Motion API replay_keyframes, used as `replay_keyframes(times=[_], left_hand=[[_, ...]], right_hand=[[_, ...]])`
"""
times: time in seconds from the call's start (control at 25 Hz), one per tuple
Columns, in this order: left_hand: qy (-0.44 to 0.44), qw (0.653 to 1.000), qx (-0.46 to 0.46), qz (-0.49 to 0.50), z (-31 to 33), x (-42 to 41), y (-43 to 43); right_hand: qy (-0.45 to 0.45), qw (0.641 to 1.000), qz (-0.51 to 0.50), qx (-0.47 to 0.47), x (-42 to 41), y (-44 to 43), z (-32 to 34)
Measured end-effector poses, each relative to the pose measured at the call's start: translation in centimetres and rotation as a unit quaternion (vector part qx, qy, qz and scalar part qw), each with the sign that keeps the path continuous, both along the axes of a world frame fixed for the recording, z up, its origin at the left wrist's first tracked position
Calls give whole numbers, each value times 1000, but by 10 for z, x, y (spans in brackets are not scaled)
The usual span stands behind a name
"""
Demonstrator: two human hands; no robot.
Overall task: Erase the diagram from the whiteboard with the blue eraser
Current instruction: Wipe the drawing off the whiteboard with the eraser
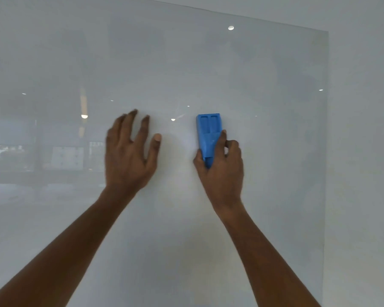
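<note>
A glossy whiteboard (264, 69) fills most of the view; I see no drawn lines on it, only faint smears and reflections. My right hand (222, 169) grips the blue eraser (208, 134) by its lower half and holds it upright against the board near the centre. To its left my left hand (129, 156) is raised with fingers spread and straight in front of the board; it is blurred and holds nothing.
The board's right edge (327, 129) runs down the right side, with plain wall (364, 151) beyond it. Ceiling lights and room furniture are reflected in the board's left half (67, 156).
</note>
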State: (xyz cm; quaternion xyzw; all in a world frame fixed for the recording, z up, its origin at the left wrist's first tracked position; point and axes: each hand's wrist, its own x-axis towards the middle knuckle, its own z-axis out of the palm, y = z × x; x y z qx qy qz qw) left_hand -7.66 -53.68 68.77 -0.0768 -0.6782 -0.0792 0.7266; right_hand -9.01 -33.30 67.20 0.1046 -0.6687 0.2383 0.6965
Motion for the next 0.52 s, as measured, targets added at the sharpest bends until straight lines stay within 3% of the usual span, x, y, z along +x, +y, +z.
replay_keyframes(times=[0.16,0.36,0.44,0.52], left_hand=[[6,997,-21,75,-9,-21,-46],[5,996,-11,84,-9,-33,-46],[2,996,-11,88,-10,-35,-48],[-6,996,-10,86,-12,-36,-48]], right_hand=[[-17,994,-7,-112,-22,89,-8],[-22,954,29,-296,-39,149,-7],[-11,949,37,-312,-38,127,-2],[15,962,26,-270,-33,84,0]])
